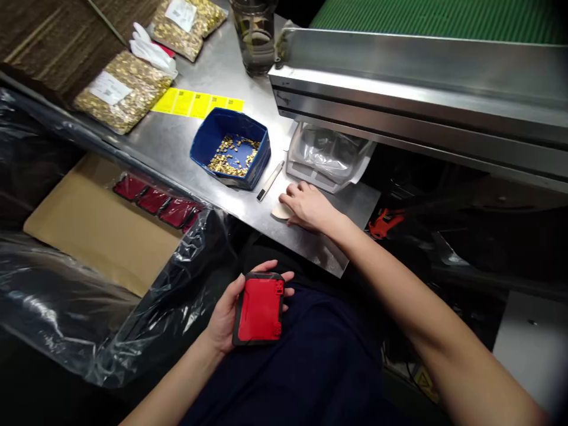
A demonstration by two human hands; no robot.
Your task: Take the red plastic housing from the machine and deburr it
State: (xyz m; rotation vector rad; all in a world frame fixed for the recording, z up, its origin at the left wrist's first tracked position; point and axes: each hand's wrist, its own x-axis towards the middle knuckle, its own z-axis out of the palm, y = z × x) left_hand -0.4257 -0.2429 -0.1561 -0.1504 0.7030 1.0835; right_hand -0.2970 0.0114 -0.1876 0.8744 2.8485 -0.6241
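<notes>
Low over my lap, my left hand (pixel 231 313) cradles the red-and-black case (pixel 260 309), fingers curled round its edges, long axis running away from me toward the blue bin (pixel 231 148). Smooth plastic, rounded rectangle. Just right of the bin lies a pen (pixel 270 181); beyond the pen my right hand (pixel 306 206) presses flat, fingers spread, on a pale disc (pixel 280 211) upon the steel table (pixel 199 77).

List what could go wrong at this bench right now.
1. The red part rests flat on the left hand over the lap, fingers only at its edges; it might slip off.
2. The right hand presses a pale disc near the table edge; it could slide off.
3. The pen beside the blue bin might roll.
</notes>
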